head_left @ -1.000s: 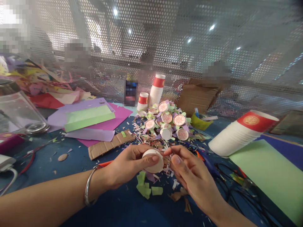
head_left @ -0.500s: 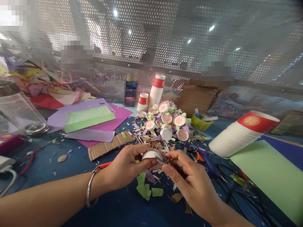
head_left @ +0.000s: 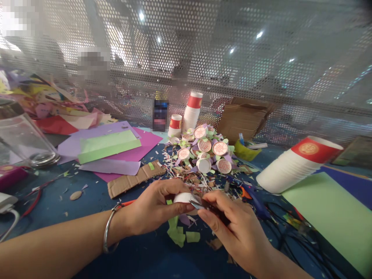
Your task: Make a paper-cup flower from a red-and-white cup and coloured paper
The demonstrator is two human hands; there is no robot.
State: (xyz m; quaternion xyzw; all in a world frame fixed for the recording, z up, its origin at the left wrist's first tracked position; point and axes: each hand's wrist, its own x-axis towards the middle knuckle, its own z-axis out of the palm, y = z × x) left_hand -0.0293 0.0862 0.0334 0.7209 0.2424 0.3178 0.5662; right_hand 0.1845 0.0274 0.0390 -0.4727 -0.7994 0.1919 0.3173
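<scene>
My left hand (head_left: 155, 207) pinches a small white round paper-cup base (head_left: 182, 198) between thumb and fingers. From the right, my right hand (head_left: 236, 224) is closed around scissors (head_left: 197, 205), whose metal blades meet the edge of the base; the handles are mostly hidden by the fingers. Just beyond my hands lies a heap of cut cup bottoms (head_left: 205, 145) with red patterns, mixed with green and purple paper bits. Under my hands, green paper pieces (head_left: 177, 233) rest on the blue table.
A long stack of paper cups (head_left: 290, 168) leans at the right, near green paper (head_left: 331, 217) and a blue glue gun (head_left: 258, 203) with black cables. A cardboard strip (head_left: 136, 178), coloured sheets (head_left: 116, 145) and a glass jar (head_left: 29, 135) lie left. Cup stacks (head_left: 192, 116) stand behind the heap.
The scissor blades have shifted slightly down along the edge of the white cup base. The base has turned a little in my left hand; the surroundings are unchanged.
</scene>
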